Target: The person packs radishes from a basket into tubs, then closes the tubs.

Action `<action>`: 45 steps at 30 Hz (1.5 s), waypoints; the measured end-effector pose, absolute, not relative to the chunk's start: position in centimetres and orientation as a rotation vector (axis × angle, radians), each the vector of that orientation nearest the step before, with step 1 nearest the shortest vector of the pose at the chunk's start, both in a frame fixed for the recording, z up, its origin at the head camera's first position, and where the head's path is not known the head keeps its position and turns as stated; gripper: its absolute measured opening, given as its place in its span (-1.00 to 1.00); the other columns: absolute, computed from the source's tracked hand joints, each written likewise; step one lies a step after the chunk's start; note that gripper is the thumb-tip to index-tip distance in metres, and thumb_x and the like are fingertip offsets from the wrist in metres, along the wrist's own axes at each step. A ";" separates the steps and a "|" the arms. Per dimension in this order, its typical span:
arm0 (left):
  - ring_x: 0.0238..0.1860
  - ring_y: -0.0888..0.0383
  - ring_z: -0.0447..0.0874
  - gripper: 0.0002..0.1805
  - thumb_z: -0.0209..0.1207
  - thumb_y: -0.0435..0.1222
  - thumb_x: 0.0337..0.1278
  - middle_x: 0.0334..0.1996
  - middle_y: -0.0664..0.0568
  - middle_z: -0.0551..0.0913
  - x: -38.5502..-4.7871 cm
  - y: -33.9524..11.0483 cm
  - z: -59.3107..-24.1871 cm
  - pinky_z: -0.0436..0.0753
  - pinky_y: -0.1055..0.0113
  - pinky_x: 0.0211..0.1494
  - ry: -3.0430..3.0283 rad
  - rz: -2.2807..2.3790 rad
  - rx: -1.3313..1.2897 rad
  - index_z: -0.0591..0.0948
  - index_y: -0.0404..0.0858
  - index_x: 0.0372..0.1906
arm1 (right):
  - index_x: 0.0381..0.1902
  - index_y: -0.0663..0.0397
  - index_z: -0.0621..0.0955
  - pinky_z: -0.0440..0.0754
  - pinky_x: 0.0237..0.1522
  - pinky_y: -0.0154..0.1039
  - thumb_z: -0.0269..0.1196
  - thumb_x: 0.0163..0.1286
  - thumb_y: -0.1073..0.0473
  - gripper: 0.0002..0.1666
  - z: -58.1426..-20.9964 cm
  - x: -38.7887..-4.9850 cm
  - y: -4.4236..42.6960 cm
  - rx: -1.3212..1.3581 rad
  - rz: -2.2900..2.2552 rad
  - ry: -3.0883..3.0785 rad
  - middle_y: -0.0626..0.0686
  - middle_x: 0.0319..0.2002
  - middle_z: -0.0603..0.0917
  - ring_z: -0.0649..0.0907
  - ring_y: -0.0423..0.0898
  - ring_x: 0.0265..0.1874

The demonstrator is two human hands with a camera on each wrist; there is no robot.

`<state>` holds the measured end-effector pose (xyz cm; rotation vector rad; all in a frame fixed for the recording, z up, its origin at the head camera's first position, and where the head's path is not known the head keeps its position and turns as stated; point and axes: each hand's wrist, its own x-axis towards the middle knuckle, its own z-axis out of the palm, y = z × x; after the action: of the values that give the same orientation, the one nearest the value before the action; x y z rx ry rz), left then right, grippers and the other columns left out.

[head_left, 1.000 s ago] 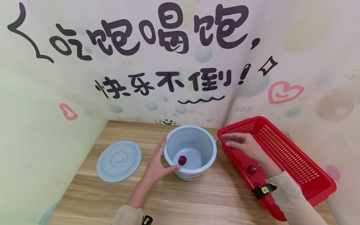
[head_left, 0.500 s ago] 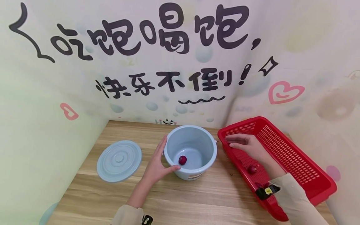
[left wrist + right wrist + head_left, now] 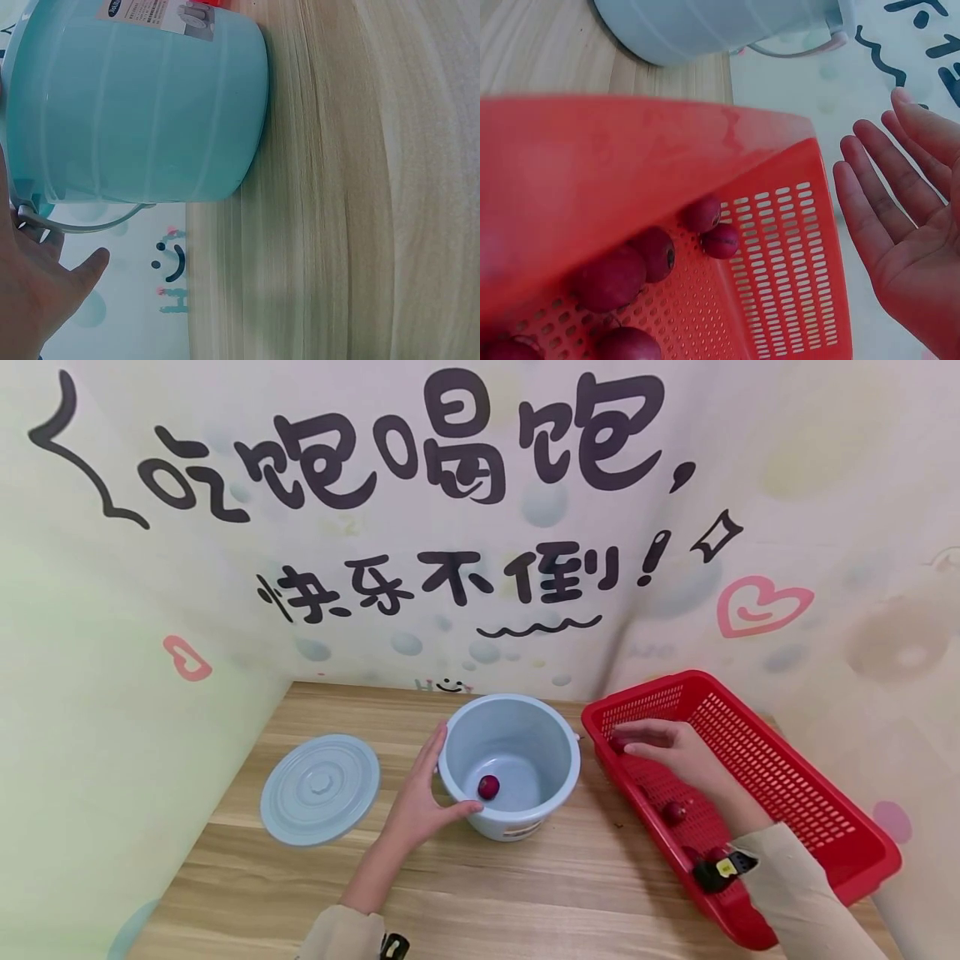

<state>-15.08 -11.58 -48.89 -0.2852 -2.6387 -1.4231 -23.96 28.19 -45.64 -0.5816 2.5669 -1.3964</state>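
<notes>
A light blue bucket stands upright on the table, with one small round dark-red fruit on its bottom. My left hand touches the bucket's left side, fingers straight along the outside and thumb near the front rim. To the right is a red plastic basket. Over its far left corner my right hand reaches in, fingers relaxed and slightly bent, close to another dark-red fruit. The right wrist view shows this hand's palm holding nothing. Several dark-red fruits lie along the basket's side.
A round light blue lid lies flat on the wooden table, left of the bucket. The bucket's handle hangs down its side. Behind stands a wall with printed black characters; the basket reaches close to the right wall.
My right hand has shifted slightly right and lower into the basket, uncovering a fruit near its fingertips. The left hand and bucket stay where they were.
</notes>
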 end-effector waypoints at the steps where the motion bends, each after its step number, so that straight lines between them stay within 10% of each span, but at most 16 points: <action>1: 0.61 -0.10 0.02 0.31 0.58 -0.05 -0.25 0.62 0.02 0.02 -15.1 -11.6 -48.9 0.28 -0.21 0.51 -2.639 -1.421 -0.286 -0.01 0.06 0.61 | 0.24 0.10 0.60 0.64 0.01 -0.52 0.29 0.41 0.06 -0.51 -45.7 -24.0 28.4 -0.577 -1.394 2.569 0.24 0.14 0.69 0.71 -0.25 0.04; 37: 0.61 -0.11 -0.01 0.32 0.58 -0.01 -0.25 0.62 -0.04 0.02 -15.1 -11.6 -48.9 0.26 -0.22 0.52 -2.634 -1.427 -0.297 -0.03 0.07 0.61 | 0.23 0.26 0.58 0.69 -0.05 -0.46 0.23 0.47 0.11 -0.53 -47.2 -23.1 31.6 -0.505 -1.435 2.558 0.06 0.08 0.73 0.65 -0.52 -0.04; 45: 0.61 -0.11 -0.01 0.32 0.57 0.02 -0.25 0.62 -0.04 0.02 -15.1 -11.6 -48.9 0.26 -0.21 0.52 -2.641 -1.425 -0.293 -0.01 0.01 0.62 | 0.25 0.20 0.57 0.67 -0.05 -0.45 0.22 0.48 0.09 -0.52 -47.8 -22.9 32.3 -0.453 -1.398 2.573 0.30 0.16 0.64 0.61 -0.55 -0.04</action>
<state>-15.08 -11.63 -48.91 -0.2935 -2.6406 -1.4249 -22.87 32.29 -47.75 -0.4531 2.5728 -1.3981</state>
